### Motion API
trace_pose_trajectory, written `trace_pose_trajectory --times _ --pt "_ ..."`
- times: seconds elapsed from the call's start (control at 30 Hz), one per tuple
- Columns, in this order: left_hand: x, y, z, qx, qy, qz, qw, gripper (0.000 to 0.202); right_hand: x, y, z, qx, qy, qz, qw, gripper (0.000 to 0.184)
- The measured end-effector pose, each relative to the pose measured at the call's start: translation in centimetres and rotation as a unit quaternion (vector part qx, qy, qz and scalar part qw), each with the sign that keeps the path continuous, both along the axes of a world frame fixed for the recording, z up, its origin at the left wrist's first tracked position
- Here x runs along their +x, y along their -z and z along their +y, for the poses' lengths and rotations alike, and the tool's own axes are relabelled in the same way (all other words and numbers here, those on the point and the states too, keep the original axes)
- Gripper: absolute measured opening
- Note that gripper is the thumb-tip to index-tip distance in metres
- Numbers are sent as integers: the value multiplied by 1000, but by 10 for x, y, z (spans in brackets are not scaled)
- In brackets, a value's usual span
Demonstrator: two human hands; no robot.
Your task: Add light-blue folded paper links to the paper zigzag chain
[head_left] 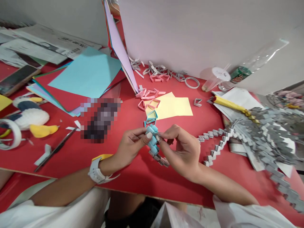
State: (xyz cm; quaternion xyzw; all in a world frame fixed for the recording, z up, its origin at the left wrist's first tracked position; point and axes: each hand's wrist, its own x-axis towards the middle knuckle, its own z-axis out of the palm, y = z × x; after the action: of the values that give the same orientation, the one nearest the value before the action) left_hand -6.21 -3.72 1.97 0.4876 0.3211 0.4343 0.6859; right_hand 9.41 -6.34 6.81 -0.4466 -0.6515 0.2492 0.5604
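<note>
Close to the table's front edge, my left hand (134,144) pinches the left side of a folded-paper chain (153,147), whose upper links are light blue and whose tail is grey. From the right, my right hand (181,150) is closed with thumb and forefinger on the same blue links; its other fingers curl in. The grey tail passes beneath my right hand, partly hidden. Just beyond the chain lie loose teal folded strips (152,117). Pink folded strips (152,95) lie behind those, some on yellow paper sheets (177,106).
On the right, grey woven paper chains (270,139) are heaped over newspaper. A lidded plastic cup (217,77) and a bottle (241,74) stand by the wall. To the left are coloured sheets (87,74), a box cutter (55,150), a tape roll (17,134) and a plush bird (32,112).
</note>
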Motion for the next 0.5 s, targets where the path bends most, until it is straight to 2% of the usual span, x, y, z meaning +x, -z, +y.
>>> trace_pose_trajectory --times 0.13,0.27,0.5 --pt "-3 1 -3 -7 -13 8 1000 18 1 -3 -3 -1 -17 -35 999 23" --pt "-5 -1 -3 -19 5 -3 1000 19 6 -8 -2 7 -50 -61 997 24" --pt "-2 -12 -5 -89 31 -22 995 24 9 -8 4 -54 -65 -40 996 17"
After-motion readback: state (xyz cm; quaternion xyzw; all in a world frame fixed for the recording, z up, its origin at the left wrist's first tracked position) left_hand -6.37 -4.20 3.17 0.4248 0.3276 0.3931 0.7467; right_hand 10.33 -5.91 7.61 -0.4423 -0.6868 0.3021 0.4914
